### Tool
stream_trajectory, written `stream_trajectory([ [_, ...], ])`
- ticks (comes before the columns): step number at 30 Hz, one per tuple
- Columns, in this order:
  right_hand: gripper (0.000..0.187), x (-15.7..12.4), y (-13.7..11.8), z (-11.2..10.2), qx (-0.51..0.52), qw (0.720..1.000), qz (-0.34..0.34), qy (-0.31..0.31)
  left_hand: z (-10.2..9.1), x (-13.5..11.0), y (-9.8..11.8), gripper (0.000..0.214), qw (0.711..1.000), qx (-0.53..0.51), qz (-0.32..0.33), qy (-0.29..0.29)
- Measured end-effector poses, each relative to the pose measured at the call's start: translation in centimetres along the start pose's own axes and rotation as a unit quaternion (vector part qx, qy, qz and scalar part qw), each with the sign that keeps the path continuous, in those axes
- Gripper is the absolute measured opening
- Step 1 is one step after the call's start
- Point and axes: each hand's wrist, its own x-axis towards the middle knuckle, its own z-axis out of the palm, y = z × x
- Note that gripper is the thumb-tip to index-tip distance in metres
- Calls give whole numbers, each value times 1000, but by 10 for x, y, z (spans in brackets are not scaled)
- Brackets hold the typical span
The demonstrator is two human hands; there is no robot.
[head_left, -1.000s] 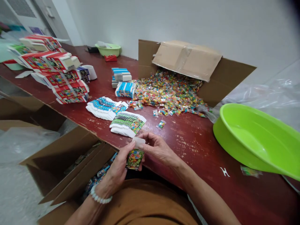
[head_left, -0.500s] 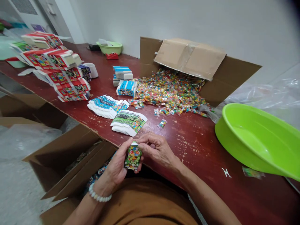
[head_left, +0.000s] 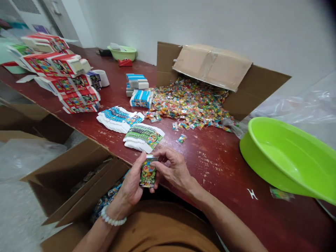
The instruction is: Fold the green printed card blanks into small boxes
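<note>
A small green printed candy box stands upright in my left hand, whose thumb and fingers close on its sides. My right hand grips the top of the same box, thumb on the front and curled fingers at the upper edge. Just beyond lies a fanned stack of flat green cartons, with a similar stack of blue cartons to its left. A single wrapped candy packet rests on the table past my right hand.
A large cardboard box lies on its side, spilling many candy packets. The green basin is at right. Bundled red cartons stack at left, blue bundles at centre. Open cardboard boxes sit below the table edge.
My right hand has moved slightly left, and its thumb now presses on the upper front of the box. The white top of the box looks lower and flatter.
</note>
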Motion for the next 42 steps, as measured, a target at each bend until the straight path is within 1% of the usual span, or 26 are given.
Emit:
stream_trajectory([
  [2, 31, 1, 3, 4, 48, 998, 46, 21, 0, 1, 1, 50, 1000, -10, 4, -13],
  [4, 44, 0, 7, 9, 112, 988, 100, 39, 1, 1, -1, 52, 1000, -21, 14, -17],
  [6, 43, -2, 9, 14, 177, 973, 145, 35, 1, 2, -3, 49, 999, -26, 30, -3],
  [8, 37, -5, 10, 17, 214, 962, 166, 18, 2, 3, -6, 46, 998, -26, 54, 19],
  [11, 26, -7, 10, 18, 203, 968, 147, -1, 4, 2, -9, 49, 996, -18, 78, 36],
  [13, 25, -5, 10, 16, 216, 966, 141, -13, 5, 2, -9, 52, 996, -15, 85, 33],
  [14, 26, -3, 10, 15, 235, 960, 147, -17, 5, 1, -9, 54, 996, -14, 84, 31],
  [16, 31, 2, 9, 13, 272, 950, 157, -8, 6, 0, -7, 56, 996, -9, 78, 34],
  [18, 40, 5, 10, 12, 275, 949, 154, 2, 7, 0, -5, 57, 997, -4, 70, 37],
  [19, 40, 6, 11, 12, 260, 955, 142, 2, 7, 0, -4, 58, 997, -5, 66, 37],
  [20, 34, 7, 12, 11, 233, 965, 121, -1, 6, 0, -3, 58, 997, -8, 62, 35],
  [22, 17, 5, 14, 8, 156, 986, 57, -14, 5, 0, -2, 59, 998, -14, 54, 27],
  [24, 12, 3, 16, 5, 91, 996, -5, -13, 4, 0, -3, 58, 998, -10, 54, 24],
  [25, 13, 2, 17, 3, 77, 997, -11, -13, 3, 0, -3, 56, 998, -2, 56, 25],
  [26, 14, 1, 17, 2, 77, 997, 4, -19, 3, 1, -5, 54, 998, 9, 57, 27],
  [29, 18, 3, 16, -1, 99, 990, 89, -48, 4, 1, -9, 49, 995, 44, 75, 39],
  [30, 18, 5, 15, -1, 111, 987, 105, -58, 4, 1, -10, 49, 995, 49, 84, 37],
  [33, 20, 12, 10, 0, 181, 971, 132, -81, 4, 1, -9, 57, 994, 56, 94, 17],
  [35, 23, 15, 6, 1, 226, 957, 162, -86, 2, 0, -7, 66, 995, 62, 82, 5],
  [36, 25, 16, 5, 0, 235, 953, 169, -85, 0, 1, -6, 68, 995, 65, 77, 8],
  [37, 25, 15, 4, 0, 231, 955, 163, -84, -2, 1, -5, 68, 995, 67, 70, 15],
  [38, 25, 14, 4, 0, 216, 962, 144, -86, -4, 1, -4, 66, 996, 64, 61, 22],
  [40, 23, 7, 5, -1, 174, 977, 85, -95, -6, 2, -3, 59, 998, 47, 36, 23],
  [42, 19, -1, 7, 2, 149, 984, 38, -94, -6, 3, -2, 52, 999, 25, 26, 15],
])
